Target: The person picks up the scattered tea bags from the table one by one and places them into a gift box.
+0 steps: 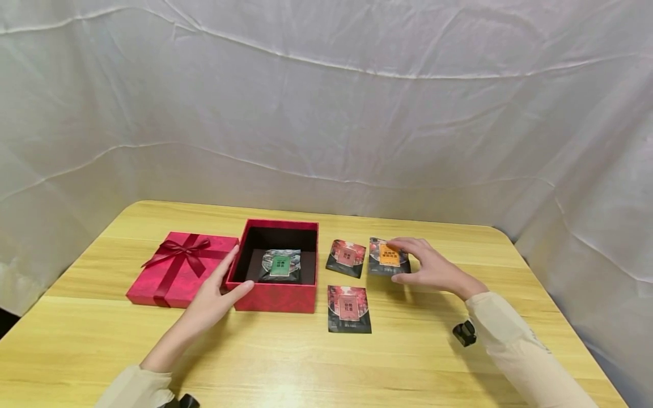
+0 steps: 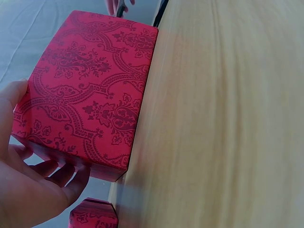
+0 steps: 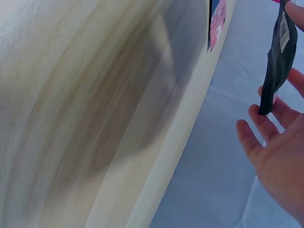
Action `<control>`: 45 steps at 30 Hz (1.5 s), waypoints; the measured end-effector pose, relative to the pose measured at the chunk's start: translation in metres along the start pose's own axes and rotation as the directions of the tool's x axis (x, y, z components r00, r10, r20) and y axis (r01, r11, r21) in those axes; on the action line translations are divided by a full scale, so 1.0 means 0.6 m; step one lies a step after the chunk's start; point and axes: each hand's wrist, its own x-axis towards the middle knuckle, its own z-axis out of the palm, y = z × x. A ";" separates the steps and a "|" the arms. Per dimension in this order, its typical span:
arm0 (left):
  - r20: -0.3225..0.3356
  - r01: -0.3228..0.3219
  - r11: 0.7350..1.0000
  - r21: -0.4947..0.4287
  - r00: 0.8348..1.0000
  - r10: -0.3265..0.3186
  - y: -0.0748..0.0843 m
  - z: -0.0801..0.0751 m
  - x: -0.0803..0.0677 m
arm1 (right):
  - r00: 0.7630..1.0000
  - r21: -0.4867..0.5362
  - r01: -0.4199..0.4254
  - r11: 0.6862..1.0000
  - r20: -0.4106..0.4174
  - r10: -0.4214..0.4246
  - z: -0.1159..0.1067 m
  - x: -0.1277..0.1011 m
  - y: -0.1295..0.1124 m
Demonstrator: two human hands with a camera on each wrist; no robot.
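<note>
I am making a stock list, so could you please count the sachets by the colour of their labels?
Green-labelled sachet: 1, inside the red box
Pink-labelled sachets: 2, on the table
Orange-labelled sachet: 1, in the right hand
Total: 4

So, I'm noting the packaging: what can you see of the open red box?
The open red box is rectangular and looks like stiff card, with darker ornate patterning outside and a dark interior. It stands open side up on the wooden table, beside the bow-tied lid. A green-labelled packet lies inside, with plenty of space around it. The left hand grips its near left corner.
</note>
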 end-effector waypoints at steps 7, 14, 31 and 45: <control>0.000 0.006 1.000 0.005 1.000 -0.006 0.000 -0.002 -0.001 | 1.000 0.016 0.010 1.000 -0.005 -0.010 -0.002 0.004 -0.007; 0.002 0.008 1.000 0.009 1.000 -0.008 0.001 -0.001 -0.002 | 1.000 0.006 0.012 1.000 0.011 -0.012 -0.004 0.009 -0.017; 0.005 -0.003 1.000 -0.001 1.000 0.003 0.002 0.002 0.001 | 0.999 0.021 0.039 0.999 0.021 -0.040 -0.004 0.016 -0.033; 0.005 0.004 1.000 -0.013 1.000 -0.004 0.001 -0.001 0.000 | 0.996 0.028 0.090 0.996 0.012 -0.090 -0.008 0.029 -0.056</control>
